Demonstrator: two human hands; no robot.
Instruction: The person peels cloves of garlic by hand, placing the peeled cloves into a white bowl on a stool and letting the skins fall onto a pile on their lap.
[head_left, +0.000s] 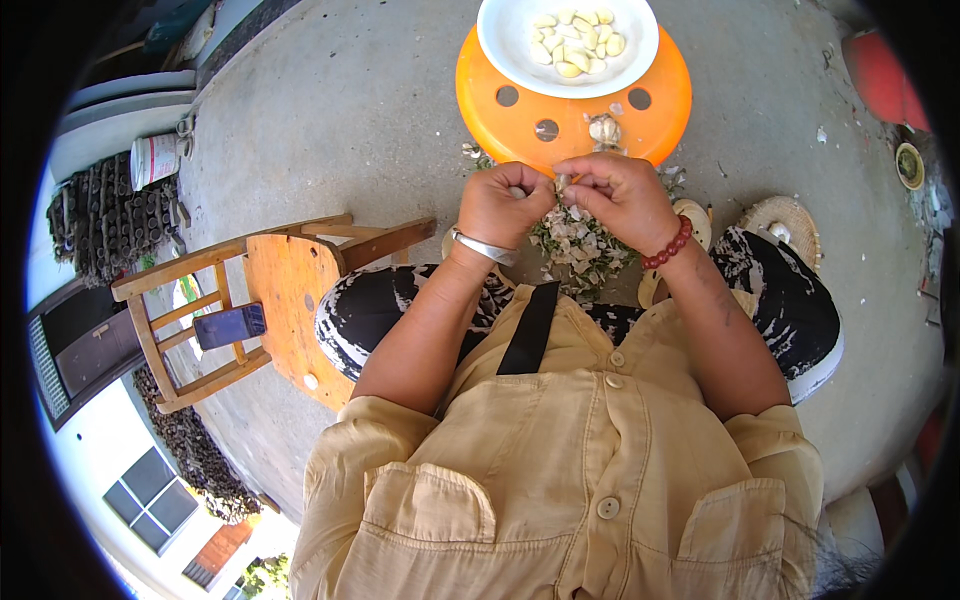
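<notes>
A garlic clove with papery skin (562, 182) is pinched between the fingertips of my right hand (616, 196), just in front of the orange plastic stool. My left hand (505, 202) meets it from the left, its fingers curled around a pale piece that looks like a clove (517, 193). On the orange stool (480, 97) rests a white bowl (502, 60) with several peeled garlic cloves (576, 56). Part of a garlic bulb (604, 130) lies on the stool between the bowl and my right hand. Below my hands is a heap of garlic skins and green bits (585, 244) on the ground.
At my left stands a wooden chair (289, 292) with a smartphone (229, 325) at its backrest. A woven basket (799, 217) holding a pale bulb is beside my right knee. A white bucket (155, 160) and stacked dark material (112, 214) are farther left; a red object (885, 79) is at upper right.
</notes>
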